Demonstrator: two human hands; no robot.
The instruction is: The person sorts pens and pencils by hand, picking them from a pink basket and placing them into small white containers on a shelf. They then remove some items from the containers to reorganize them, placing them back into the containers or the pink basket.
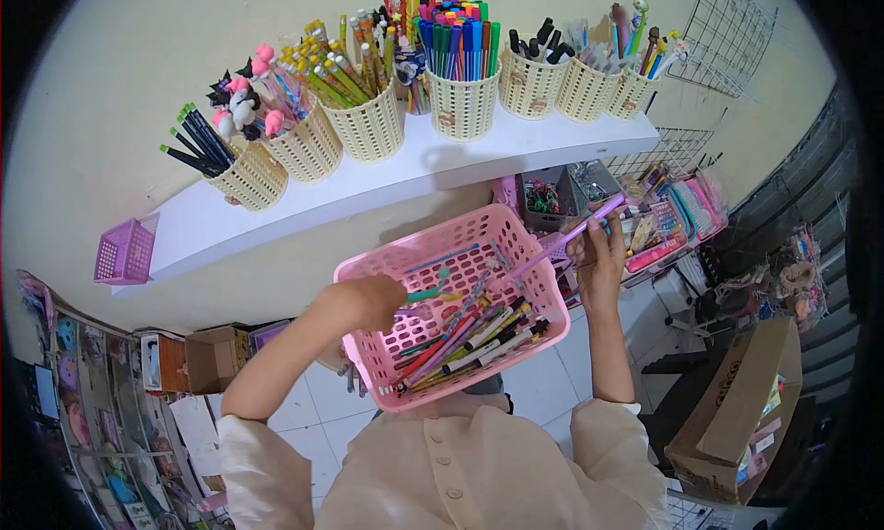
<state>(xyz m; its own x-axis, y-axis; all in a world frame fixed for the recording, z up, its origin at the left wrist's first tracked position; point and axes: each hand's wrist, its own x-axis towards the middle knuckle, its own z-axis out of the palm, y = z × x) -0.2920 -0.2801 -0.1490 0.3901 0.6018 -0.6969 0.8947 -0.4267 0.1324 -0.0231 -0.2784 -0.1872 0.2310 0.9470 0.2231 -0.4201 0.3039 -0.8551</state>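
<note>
A pink plastic basket [451, 394] with openwork sides is in front of my chest, with pens, pencils and markers [474, 341] lying loose in its lower part. My left hand [364, 304] is closed over the basket's left side. From its fingers a teal-green pen-like item [424, 294] sticks out to the right; its exact kind is partly hidden. At the basket's right rim my right hand [599, 254] grips a long purple pen [575, 232], which slants up to the right with its lower end over the basket.
A white wall shelf [442, 166] carries several cream cups [462, 106] of pencils, pens and markers. On its left end sits a small purple basket [125, 252]. Bins of stationery [658, 221] stand to the right, and an open cardboard box [737, 410] at lower right.
</note>
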